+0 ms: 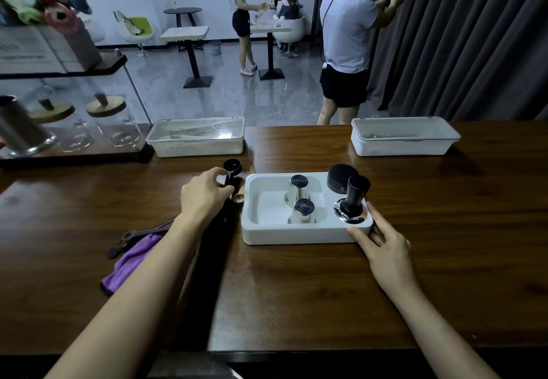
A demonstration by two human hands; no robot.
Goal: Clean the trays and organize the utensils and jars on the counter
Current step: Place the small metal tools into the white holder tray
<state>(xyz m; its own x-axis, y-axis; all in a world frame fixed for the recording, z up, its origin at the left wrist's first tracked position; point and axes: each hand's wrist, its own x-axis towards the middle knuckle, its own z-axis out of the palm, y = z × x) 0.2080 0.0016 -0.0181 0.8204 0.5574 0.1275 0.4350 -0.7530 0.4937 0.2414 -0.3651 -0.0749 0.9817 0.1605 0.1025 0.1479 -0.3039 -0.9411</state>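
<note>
The left hand (206,191), mid-frame, pinches a black scoop (232,168) just left of the white tray (296,235). The right hand (382,242) rests open against the tray's lower-right corner. Best to steady the tray and lift the scoop straight up.

Both forearms are bare, with no sleeves, watch or rings visible.

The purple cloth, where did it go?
In the head view the purple cloth lies on the wooden counter at the left, partly under the left forearm, beside a dark-handled tool and left of the white tray.
</note>
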